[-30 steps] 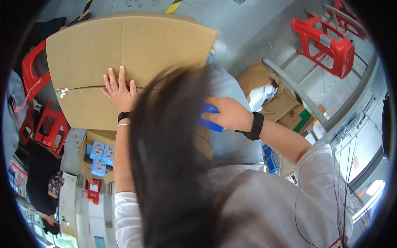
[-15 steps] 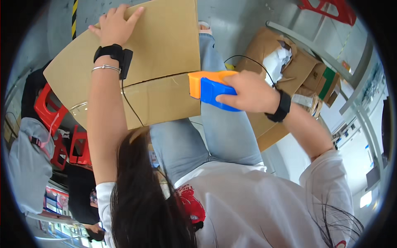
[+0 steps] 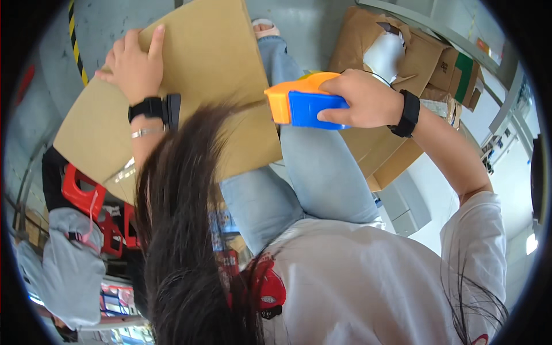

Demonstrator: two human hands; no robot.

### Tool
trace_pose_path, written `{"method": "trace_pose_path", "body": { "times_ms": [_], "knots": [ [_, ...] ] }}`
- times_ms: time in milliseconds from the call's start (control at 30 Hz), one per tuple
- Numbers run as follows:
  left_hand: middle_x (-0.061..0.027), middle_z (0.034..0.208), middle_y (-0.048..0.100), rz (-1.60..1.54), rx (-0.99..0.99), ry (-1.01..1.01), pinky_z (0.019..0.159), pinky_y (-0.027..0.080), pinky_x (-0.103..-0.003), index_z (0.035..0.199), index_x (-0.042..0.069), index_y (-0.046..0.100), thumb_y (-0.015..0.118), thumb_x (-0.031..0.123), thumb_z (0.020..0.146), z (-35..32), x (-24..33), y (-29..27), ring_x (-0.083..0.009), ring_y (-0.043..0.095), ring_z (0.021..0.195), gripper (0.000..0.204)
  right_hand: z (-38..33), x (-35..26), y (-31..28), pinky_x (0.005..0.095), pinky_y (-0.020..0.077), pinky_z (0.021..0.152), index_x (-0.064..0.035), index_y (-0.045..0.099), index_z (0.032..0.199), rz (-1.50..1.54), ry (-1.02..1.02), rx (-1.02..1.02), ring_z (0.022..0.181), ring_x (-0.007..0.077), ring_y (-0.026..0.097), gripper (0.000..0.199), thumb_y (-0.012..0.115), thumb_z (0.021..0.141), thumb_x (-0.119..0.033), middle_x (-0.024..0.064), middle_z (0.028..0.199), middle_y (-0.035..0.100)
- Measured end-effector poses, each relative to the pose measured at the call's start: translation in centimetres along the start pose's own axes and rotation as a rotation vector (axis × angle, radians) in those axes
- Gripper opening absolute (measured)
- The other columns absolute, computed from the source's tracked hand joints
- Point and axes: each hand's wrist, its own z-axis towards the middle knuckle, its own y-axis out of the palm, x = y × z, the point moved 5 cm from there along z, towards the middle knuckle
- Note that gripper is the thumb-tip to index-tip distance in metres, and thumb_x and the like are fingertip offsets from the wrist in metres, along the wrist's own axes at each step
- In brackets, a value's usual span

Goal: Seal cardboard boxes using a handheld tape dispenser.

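A large brown cardboard box (image 3: 213,69) lies in front of my legs, with a seam across its upper face partly hidden by my long hair. On its far left part my left hand (image 3: 135,66) rests open, fingers spread against the cardboard and thumb stretched out. My right hand (image 3: 368,100) grips an orange and blue tape dispenser (image 3: 307,102) from the right side. The dispenser's orange front end is at the box's right edge, by the end of the seam; whether it touches the cardboard I cannot tell.
Opened cardboard boxes (image 3: 448,72) and brown packing paper with a white wrapping (image 3: 382,54) lie at the far right, beside a grey metal frame (image 3: 506,109). Red plastic stools (image 3: 83,190) and a person in grey clothing (image 3: 69,264) are at the left.
My right hand has raised the tape dispenser slightly and shifted it right. My left hand has slid left and nearer on the box. My hair has swung over the box's seam.
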Motion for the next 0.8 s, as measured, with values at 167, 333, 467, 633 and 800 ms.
{"method": "trace_pose_path", "body": {
  "times_ms": [167,333,467,633,800],
  "knots": [
    [-0.0087,0.124,0.056,-0.015,-0.041,-0.01,0.101,0.009,-0.073,0.118,0.021,0.06,0.05,0.065,0.083,-1.4,-0.1,-0.4,-0.0345,0.043,0.123,0.057,0.3,-0.5,0.0,0.0439,0.0443,0.061,0.0023,0.06,0.083,-0.089,-0.071,-0.014,0.068,0.0385,0.058,0.035,0.066,0.079,-0.032,0.0209,0.071,0.059],
    [-0.0078,0.123,0.054,-0.115,-0.189,0.132,0.103,0.008,-0.072,0.116,0.023,0.06,0.055,0.057,0.083,-3.2,3.7,-1.4,-0.0309,0.042,0.124,0.048,-0.3,-3.0,-1.7,0.0448,0.0437,0.061,0.0014,0.059,0.081,-0.125,-0.069,-0.018,0.069,0.0387,0.057,0.036,0.064,0.08,-0.034,0.0207,0.07,0.059],
    [-0.0066,0.117,0.055,-0.244,-0.277,0.159,0.106,0.008,-0.07,0.113,0.023,0.063,0.061,0.049,0.082,-5.2,7.0,-2.6,-0.0284,0.042,0.123,0.04,-1.3,-4.7,-3.9,0.0445,0.0447,0.064,0.0008,0.06,0.083,-0.238,-0.01,-0.033,0.071,0.0385,0.058,0.037,0.064,0.081,-0.036,0.0208,0.072,0.059],
    [-0.0074,0.112,0.056,-0.362,-0.264,0.086,0.108,0.007,-0.068,0.105,0.021,0.066,0.065,0.046,0.078,-5.9,7.1,-1.8,-0.0265,0.043,0.121,0.036,-1.6,-6.5,-3.5,0.0428,0.0465,0.067,0.0005,0.061,0.086,-0.183,0.067,-0.033,0.072,0.0376,0.059,0.039,0.063,0.081,-0.039,0.0206,0.076,0.061],
    [-0.0057,0.108,0.056,-0.544,-0.14,-0.019,0.112,0.005,-0.063,0.101,0.022,0.069,0.07,0.041,0.071,-5.4,7.4,-2.1,-0.0243,0.045,0.117,0.036,-4.9,-11.0,-2.1,0.0343,0.0477,0.066,0.0004,0.065,0.097,0.088,0.392,-0.179,0.069,0.0208,0.061,0.035,0.065,0.083,-0.032,0.0143,0.077,0.065]
  ]
}}
